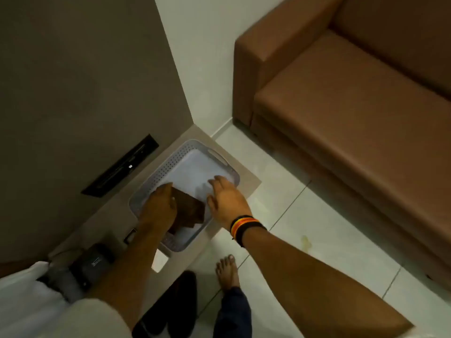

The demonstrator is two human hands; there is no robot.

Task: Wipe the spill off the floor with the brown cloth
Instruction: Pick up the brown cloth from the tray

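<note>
A folded brown cloth point(189, 211) lies in a grey perforated tray point(156, 176) on a low beige ledge. My left hand point(159, 206) rests on the cloth's left part with fingers curled over it. My right hand point(225, 197) hovers over the tray's right side, fingers spread, holding nothing. A small yellowish spill point(306, 241) marks the white floor tile to the right, in front of the sofa.
A brown sofa point(353, 106) fills the right side. The beige ledge point(246, 182) runs along the grey wall, with a black panel point(122, 167) above it. My bare foot point(227, 272) and a dark shoe point(175, 301) are on the floor below.
</note>
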